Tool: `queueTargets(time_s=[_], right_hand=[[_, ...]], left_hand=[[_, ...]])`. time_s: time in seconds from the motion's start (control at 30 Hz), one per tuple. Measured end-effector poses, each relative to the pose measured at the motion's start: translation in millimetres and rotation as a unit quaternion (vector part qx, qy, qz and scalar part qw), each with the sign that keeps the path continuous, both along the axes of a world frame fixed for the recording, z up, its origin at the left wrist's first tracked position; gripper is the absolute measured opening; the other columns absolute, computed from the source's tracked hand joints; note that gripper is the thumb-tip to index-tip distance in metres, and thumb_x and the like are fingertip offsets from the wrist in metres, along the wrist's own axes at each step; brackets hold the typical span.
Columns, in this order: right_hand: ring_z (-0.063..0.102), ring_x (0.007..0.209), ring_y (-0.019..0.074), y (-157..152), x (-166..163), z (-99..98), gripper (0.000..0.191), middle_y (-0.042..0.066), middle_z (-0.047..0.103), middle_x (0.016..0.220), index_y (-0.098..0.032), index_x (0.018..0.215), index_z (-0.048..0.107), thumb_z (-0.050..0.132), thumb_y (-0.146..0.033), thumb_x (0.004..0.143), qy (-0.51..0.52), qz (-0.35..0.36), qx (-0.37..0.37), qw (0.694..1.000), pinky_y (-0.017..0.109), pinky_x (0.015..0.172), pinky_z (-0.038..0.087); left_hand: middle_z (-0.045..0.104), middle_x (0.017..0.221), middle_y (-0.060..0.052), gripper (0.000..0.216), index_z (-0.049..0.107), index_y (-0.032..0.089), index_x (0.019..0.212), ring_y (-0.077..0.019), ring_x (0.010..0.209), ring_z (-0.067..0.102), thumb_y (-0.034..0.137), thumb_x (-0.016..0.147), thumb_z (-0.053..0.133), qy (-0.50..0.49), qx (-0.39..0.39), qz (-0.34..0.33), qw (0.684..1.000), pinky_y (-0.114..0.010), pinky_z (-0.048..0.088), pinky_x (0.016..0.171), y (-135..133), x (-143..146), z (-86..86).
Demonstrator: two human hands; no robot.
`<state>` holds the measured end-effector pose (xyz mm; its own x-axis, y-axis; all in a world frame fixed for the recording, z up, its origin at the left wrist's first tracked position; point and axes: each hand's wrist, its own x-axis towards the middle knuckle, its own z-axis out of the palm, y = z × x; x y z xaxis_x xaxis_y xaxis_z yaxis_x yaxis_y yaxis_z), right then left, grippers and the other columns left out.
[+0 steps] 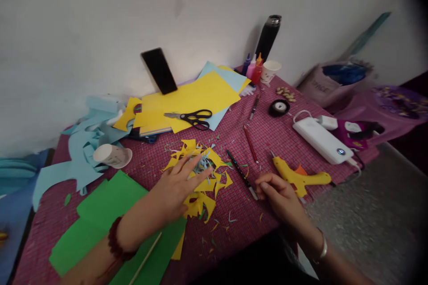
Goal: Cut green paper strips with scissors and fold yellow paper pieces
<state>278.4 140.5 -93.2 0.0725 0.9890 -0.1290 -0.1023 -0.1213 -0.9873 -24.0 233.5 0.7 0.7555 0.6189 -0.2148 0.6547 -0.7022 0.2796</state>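
My left hand is spread open over a pile of yellow paper scraps, with thin pale-blue shreds among them. Its fingers reach onto the scraps. To the right, my right hand hovers with thumb and fingers curled together; whatever the fingertips may pinch is hidden. Just left of those fingertips lies a black pen, and beyond it a red pencil. A yellow glue gun rests beside my right hand. Under my left forearm are green paper sheets and a thin wooden stick.
Black-handled scissors lie on yellow sheets at the back. A phone leans on the wall. A paper cup lies tipped at left. Black tape, a white power bank and glue bottles stand right.
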Motion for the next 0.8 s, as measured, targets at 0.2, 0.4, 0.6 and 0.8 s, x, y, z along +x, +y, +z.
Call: queueTargets(time_s=[0.2,0.4,0.6,0.8], right_hand=[[0.053,0.057,0.0124,0,-1,-0.3,0.019,-0.001,0.059,0.066,-0.02,0.087,0.064,0.058,-0.038,0.09,0.001,0.005,-0.002,1.0,0.025,0.056,0.043],[0.054,0.057,0.0118,1,-1,1.6,0.021,-0.001,0.059,0.068,-0.02,0.087,0.064,0.06,-0.041,0.089,0.0,0.002,-0.014,1.0,0.024,0.056,0.044],[0.053,0.057,0.0116,2,-4,5.7,0.02,-0.001,0.059,0.066,-0.019,0.086,0.064,0.06,-0.038,0.089,-0.002,0.004,-0.006,1.0,0.024,0.056,0.043],[0.053,0.058,0.0124,3,-6,9.0,0.018,-0.001,0.059,0.066,-0.02,0.088,0.065,0.06,-0.037,0.089,-0.025,0.01,0.003,1.0,0.025,0.056,0.044]], left_hand=[[0.022,0.159,-0.01,0.087,0.036,0.033,0.144,-0.0323,0.14,0.031,-0.009,0.068,0.041,-0.012,0.026,-0.006,1.0,-0.048,0.042,0.103,25,27,-10.2],[0.068,0.109,-0.012,0.026,0.071,0.017,0.089,-0.024,0.103,0.063,0.006,0.079,0.049,-0.055,-0.009,0.03,0.998,-0.038,0.05,0.094,45,26,-14.0],[0.072,0.103,-0.008,0.026,0.074,0.021,0.087,-0.0233,0.098,0.065,0.015,0.071,0.055,-0.168,-0.052,0.15,0.973,-0.035,0.05,0.091,49,-8,-5.3],[0.074,0.095,-0.007,0.017,0.075,0.02,0.077,-0.0266,0.092,0.066,0.032,0.066,0.068,-0.254,-0.102,0.281,0.92,-0.037,0.051,0.088,60,-45,4.9]])
